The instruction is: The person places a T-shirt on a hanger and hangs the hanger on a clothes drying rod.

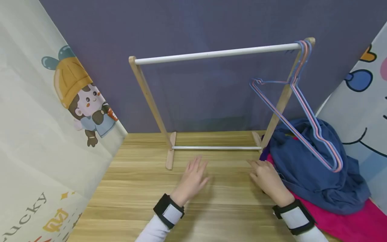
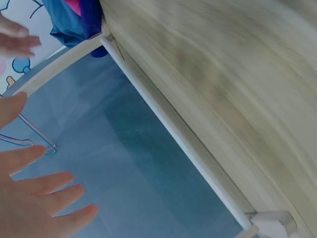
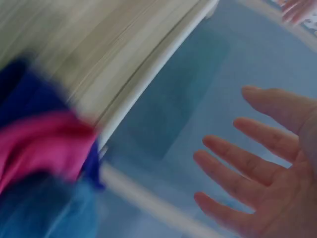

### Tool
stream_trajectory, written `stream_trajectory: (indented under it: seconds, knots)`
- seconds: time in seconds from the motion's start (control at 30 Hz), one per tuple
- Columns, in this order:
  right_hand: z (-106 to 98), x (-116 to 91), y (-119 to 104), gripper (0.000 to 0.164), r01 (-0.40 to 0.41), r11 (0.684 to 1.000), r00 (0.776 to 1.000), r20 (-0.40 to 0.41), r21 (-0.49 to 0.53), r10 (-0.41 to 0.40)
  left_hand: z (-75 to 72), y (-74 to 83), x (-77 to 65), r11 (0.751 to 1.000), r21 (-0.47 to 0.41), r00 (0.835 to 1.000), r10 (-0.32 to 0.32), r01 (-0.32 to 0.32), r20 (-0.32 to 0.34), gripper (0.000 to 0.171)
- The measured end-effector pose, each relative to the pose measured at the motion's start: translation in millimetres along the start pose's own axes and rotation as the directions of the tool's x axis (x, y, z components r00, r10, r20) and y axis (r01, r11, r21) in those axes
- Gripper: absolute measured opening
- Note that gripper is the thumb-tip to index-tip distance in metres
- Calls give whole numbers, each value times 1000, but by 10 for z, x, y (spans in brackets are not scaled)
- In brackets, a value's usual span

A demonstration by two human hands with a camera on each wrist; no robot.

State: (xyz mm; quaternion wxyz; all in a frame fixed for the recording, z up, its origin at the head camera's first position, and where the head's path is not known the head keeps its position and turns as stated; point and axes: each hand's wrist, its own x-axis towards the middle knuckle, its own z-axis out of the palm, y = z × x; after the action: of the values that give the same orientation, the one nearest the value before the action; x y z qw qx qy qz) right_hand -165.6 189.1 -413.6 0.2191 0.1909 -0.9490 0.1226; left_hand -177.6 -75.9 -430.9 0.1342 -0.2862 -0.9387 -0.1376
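Note:
My left hand (image 1: 192, 178) hovers over the wooden tabletop, fingers spread and holding nothing, in front of the rack's lower white bar (image 1: 216, 148). To the right, my right hand (image 1: 267, 178) is likewise empty, beside the pile of clothes; its fingers show straight and apart in the right wrist view. The pile has a blue garment (image 1: 317, 181) on top, a magenta garment (image 1: 341, 218) under it and a strip of dark purple cloth (image 1: 264, 153) at its left edge. Several blue and pink hangers (image 1: 314, 124) hang at the right end of the rack's top bar (image 1: 217, 53).
The rack's wooden left post (image 1: 151, 97) and foot (image 1: 170, 158) stand near the back of the tabletop (image 1: 130, 201). Behind rises a grey-blue panel (image 1: 196, 27). Printed curtains (image 1: 30, 101) border the left and right sides.

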Motion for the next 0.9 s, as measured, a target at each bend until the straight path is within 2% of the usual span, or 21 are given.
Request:
stream_trajectory:
  seconds: [0.1,0.2,0.27,0.37,0.47,0.53,0.6,0.7,0.9]
  knots:
    - [-128,-117,265,37,-20,998,1000,8,-55,20,-45,-52,-95,997,33,995,76,-74,-62,57]
    - [-245,-254,533,42,-100,988,994,41,-120,106,-77,-118,-200,989,59,984,139,-133,-112,53]
    - [-305,-349,708,47,-162,975,981,83,-155,176,-91,-166,-274,983,64,974,180,-173,-140,47]
    - [-358,-483,940,53,-231,952,941,203,-200,271,-108,-229,-379,976,45,961,220,-215,-167,37]
    - [-370,-588,1115,56,-272,940,894,306,-206,326,-125,-272,-455,974,21,958,227,-227,-173,33]
    - [-366,-634,1206,57,-285,936,875,342,-206,342,-132,-295,-488,974,9,959,226,-228,-171,31]
    - [-354,-670,1274,57,-284,938,874,349,-201,339,-131,-318,-511,974,8,960,224,-226,-166,29]
    - [-329,-707,1352,50,-255,948,887,343,-190,308,-128,-341,-529,974,5,961,226,-228,-162,27]
    - [-278,-746,1418,16,-196,971,911,339,-138,232,-141,-359,-550,974,19,962,228,-228,-148,22]
